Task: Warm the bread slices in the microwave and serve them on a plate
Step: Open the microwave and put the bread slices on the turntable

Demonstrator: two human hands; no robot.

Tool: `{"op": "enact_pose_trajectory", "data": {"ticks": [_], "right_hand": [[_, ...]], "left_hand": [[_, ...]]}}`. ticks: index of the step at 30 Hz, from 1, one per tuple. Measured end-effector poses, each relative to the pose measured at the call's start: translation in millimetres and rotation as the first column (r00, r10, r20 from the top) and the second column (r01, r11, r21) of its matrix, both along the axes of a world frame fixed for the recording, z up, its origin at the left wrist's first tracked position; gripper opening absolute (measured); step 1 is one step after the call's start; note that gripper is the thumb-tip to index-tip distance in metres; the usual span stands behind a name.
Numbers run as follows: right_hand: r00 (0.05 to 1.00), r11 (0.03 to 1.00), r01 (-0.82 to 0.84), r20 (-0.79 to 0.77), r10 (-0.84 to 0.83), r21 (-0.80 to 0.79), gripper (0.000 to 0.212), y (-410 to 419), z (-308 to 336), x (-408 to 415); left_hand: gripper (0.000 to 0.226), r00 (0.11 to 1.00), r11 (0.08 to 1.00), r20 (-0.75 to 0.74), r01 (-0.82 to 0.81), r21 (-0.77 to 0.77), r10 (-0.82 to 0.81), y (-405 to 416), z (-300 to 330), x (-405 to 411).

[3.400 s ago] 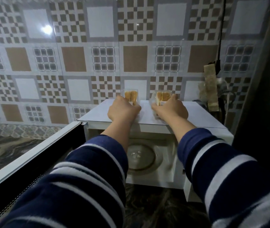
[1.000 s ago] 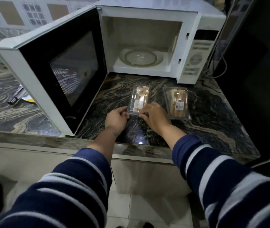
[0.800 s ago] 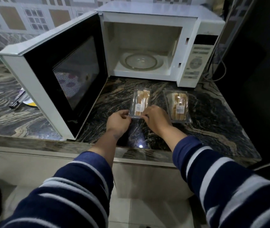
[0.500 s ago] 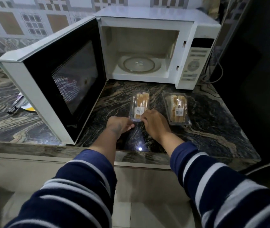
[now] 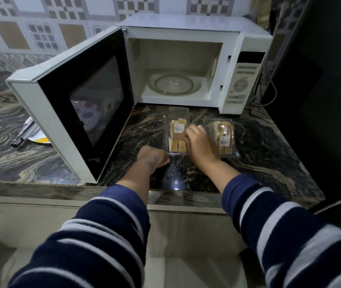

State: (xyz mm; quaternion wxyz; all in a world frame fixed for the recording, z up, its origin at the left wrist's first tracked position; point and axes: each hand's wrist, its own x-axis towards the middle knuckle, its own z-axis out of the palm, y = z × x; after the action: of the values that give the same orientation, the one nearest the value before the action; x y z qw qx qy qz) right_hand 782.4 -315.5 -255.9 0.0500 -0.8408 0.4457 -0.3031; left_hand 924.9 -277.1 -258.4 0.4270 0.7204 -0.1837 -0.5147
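Two clear, rigid plastic clamshell packs of bread slices lie flat on the counter (image 5: 269, 154), a glossy dark stone veined in swirling tan. The left pack (image 5: 177, 133) is narrow and rectangular, with pale golden slices standing on edge under a white printed label; the right pack (image 5: 223, 138), just beside it at 3 o'clock, is wider and holds darker-crusted slices under its own label. Both sit just in front of the microwave (image 5: 246, 65), a white box at 12 o'clock from the packs, whose door (image 5: 86, 104) with its black mesh window is swung wide to the left. Inside the cavity rests a round glass turntable (image 5: 173, 85), bare.

The right hand (image 5: 198, 144) rests on the left pack's near right edge, fingers curled loosely over its lid. The left hand (image 5: 153, 159) is at the pack's near left corner, fingers folded narrow; whether it pinches the rim cannot be told. Both sleeves are navy with white stripes.

At 9 o'clock, beyond the door, a plate (image 5: 38, 139) edge shows with tongs (image 5: 24, 133) across it.
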Motion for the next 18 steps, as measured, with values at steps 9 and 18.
{"op": "enact_pose_trajectory", "data": {"ticks": [9,18], "right_hand": [[0.977,0.989,0.123,0.184,-0.105,-0.086,0.019,-17.6,53.7,12.1],[0.881,0.996,0.087,0.467,-0.075,-0.004,0.039,-30.2,39.1,28.1]], "left_hand": [[0.057,0.788,0.964,0.56,0.246,0.098,-0.258,6.2,29.2,13.6],[0.016,0.46,0.775,0.878,0.505,-0.381,0.133,-37.1,55.5,27.6]]}}
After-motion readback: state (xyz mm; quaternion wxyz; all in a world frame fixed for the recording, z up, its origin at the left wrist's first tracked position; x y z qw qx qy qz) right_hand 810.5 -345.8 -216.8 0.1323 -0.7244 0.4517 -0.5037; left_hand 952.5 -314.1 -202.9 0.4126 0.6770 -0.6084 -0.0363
